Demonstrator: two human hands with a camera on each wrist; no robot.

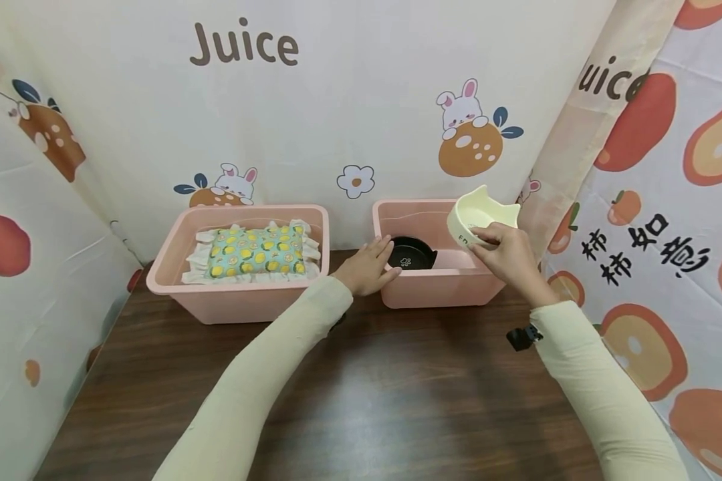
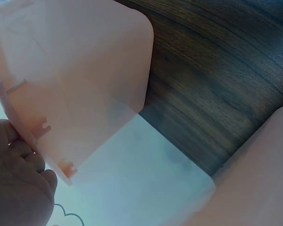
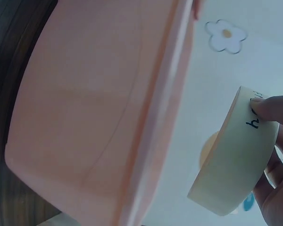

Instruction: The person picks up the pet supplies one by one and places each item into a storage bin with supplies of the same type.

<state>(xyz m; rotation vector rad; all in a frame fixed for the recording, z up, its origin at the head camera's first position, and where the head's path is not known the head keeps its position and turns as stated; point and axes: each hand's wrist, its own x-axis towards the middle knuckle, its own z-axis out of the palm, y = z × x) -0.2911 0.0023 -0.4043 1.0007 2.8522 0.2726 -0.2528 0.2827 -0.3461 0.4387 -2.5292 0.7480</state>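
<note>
My right hand [image 1: 505, 254] pinches the rim of a cream cat-eared pet bowl [image 1: 466, 217], with the thumb by the dark lettering on its side. The bowl is tilted and held over the right end of the right pink tub [image 1: 439, 290]. In the right wrist view the cream bowl [image 3: 233, 160] shows beside the tub's rim. Inside that tub, at the left, lies a black pet bowl [image 1: 418, 250] with a white paw mark. My left hand [image 1: 367, 267] rests on the tub's left rim, fingers extended in the head view; the left wrist view shows its fingertips at the rim.
A second pink tub [image 1: 241, 297] stands to the left, holding a frilled lemon-print cushion [image 1: 259, 250]. Both tubs are on a dark wooden table [image 1: 361, 401], against a printed cloth backdrop [image 1: 349, 100]. Another printed cloth [image 1: 674, 267] hangs along the right side.
</note>
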